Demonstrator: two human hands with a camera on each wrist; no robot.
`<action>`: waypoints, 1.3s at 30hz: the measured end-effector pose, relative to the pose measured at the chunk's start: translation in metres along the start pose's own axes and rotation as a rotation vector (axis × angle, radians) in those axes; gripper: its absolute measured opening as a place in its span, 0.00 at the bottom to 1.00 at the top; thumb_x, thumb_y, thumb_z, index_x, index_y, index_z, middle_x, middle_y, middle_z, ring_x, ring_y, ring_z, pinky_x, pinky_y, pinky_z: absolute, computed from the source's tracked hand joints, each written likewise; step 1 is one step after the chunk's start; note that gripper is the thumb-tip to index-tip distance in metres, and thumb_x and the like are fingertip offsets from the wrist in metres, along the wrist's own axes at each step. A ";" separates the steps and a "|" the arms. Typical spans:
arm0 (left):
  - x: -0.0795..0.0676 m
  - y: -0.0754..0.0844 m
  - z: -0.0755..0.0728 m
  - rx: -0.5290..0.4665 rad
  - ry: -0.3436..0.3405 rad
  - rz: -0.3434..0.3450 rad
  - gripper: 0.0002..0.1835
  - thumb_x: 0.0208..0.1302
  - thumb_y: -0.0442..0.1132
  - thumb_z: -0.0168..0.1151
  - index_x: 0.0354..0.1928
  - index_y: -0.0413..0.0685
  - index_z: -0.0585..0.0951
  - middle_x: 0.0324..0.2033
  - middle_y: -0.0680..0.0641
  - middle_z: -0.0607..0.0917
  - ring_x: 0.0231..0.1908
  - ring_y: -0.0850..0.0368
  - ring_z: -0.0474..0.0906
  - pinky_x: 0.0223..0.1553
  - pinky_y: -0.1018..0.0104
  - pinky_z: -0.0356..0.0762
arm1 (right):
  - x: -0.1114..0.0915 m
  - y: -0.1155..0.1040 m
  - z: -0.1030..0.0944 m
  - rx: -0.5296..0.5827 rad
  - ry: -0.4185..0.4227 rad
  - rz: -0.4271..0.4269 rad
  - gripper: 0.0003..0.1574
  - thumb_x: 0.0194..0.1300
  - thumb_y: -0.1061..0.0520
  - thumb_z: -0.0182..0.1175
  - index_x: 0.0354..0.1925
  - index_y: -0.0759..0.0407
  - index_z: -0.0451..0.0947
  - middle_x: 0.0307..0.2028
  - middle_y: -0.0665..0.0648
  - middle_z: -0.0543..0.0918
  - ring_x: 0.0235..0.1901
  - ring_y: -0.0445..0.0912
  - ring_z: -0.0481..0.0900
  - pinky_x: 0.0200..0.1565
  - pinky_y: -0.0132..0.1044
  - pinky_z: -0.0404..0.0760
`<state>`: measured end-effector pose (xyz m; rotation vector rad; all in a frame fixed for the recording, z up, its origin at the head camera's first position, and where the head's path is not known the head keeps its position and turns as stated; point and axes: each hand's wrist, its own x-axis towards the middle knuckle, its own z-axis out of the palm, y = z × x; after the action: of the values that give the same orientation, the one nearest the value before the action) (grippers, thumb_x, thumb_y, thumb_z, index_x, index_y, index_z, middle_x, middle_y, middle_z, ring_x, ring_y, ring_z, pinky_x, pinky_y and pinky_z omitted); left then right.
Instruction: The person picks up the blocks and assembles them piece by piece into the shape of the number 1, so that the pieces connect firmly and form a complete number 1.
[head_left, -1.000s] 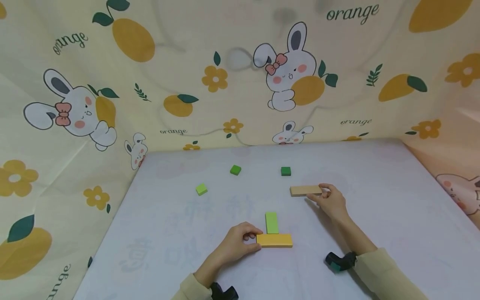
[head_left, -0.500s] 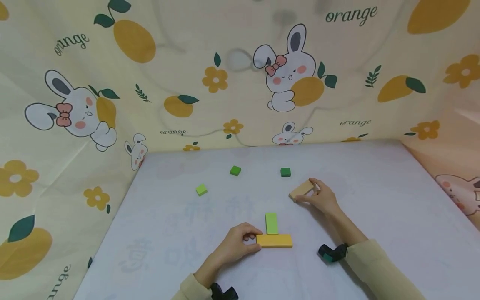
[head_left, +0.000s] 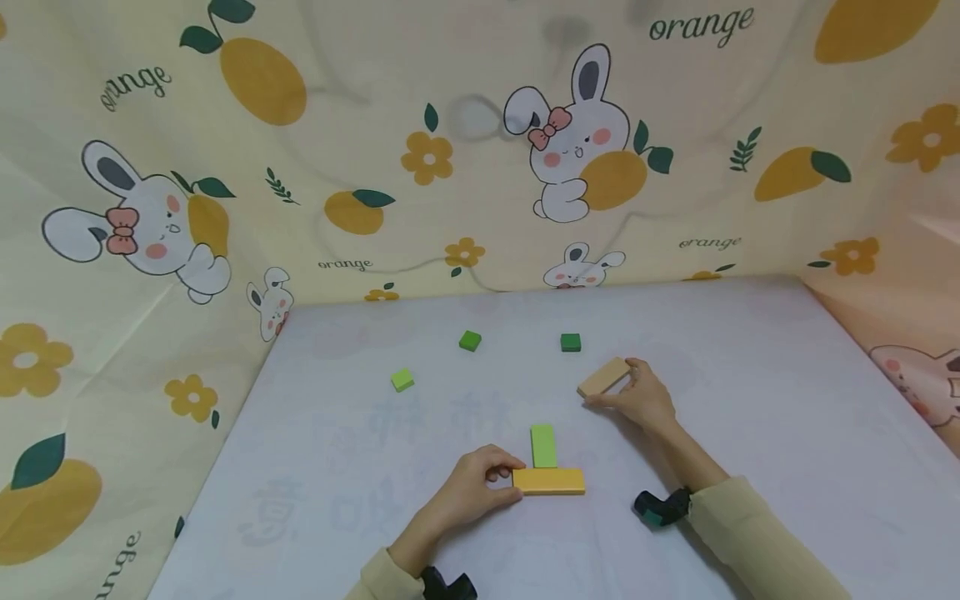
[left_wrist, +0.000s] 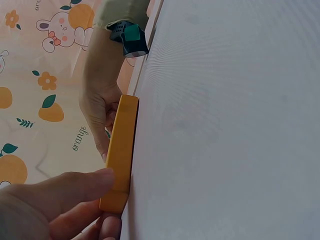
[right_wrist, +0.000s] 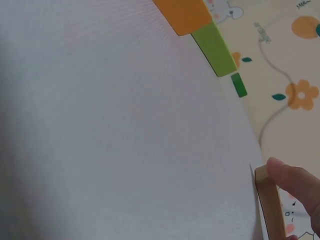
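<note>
My left hand (head_left: 480, 482) pinches the left end of a yellow block (head_left: 551, 482), which lies crosswise on the white table. A light green block (head_left: 543, 446) stands end-on against its far side, making a T shape. Farther back on the right, my right hand (head_left: 643, 397) holds a plain wooden block (head_left: 604, 377) slantwise between thumb and fingers. In the right wrist view the thumb presses near one end of the wooden block (right_wrist: 271, 205). The left wrist view has the thumb on the yellow block (left_wrist: 121, 150).
Toward the back of the table (head_left: 345, 500) lie a lime cube (head_left: 402, 380), a mid-green cube (head_left: 470, 341) and a dark green cube (head_left: 571, 342). A printed cloth (head_left: 420, 108) rises behind the table and along its sides. Each wrist wears a black device.
My right hand has moved a little left and turned the wooden block from level to slanting, its right end pointing away. The left hand and the yellow and light green blocks stay put.
</note>
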<state>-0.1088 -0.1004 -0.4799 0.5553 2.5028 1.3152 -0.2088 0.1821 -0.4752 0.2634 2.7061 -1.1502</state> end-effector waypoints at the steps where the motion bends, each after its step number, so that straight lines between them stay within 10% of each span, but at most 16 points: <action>1: 0.000 0.000 0.000 -0.001 0.001 0.000 0.15 0.54 0.35 0.70 0.45 0.43 0.84 0.38 0.47 0.82 0.36 0.65 0.71 0.38 0.77 0.70 | 0.000 -0.001 0.000 -0.008 0.006 -0.001 0.71 0.46 0.40 0.75 0.71 0.71 0.48 0.60 0.75 0.69 0.47 0.57 0.69 0.45 0.46 0.75; 21: 0.000 0.001 -0.001 -0.018 -0.008 -0.008 0.16 0.54 0.35 0.70 0.46 0.43 0.84 0.38 0.46 0.82 0.36 0.65 0.71 0.38 0.77 0.70 | -0.002 0.002 -0.002 0.073 0.003 -0.071 0.66 0.46 0.44 0.76 0.71 0.68 0.51 0.27 0.53 0.70 0.27 0.43 0.65 0.28 0.32 0.64; 39: -0.001 0.003 -0.002 -0.022 -0.008 -0.004 0.16 0.53 0.34 0.70 0.45 0.41 0.84 0.36 0.45 0.82 0.35 0.66 0.70 0.37 0.77 0.69 | -0.005 -0.002 0.006 0.098 -0.080 -0.231 0.63 0.45 0.47 0.77 0.70 0.64 0.54 0.18 0.48 0.68 0.21 0.39 0.65 0.27 0.30 0.64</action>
<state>-0.1084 -0.1003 -0.4767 0.5491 2.4793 1.3346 -0.2036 0.1760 -0.4771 -0.0839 2.6669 -1.3258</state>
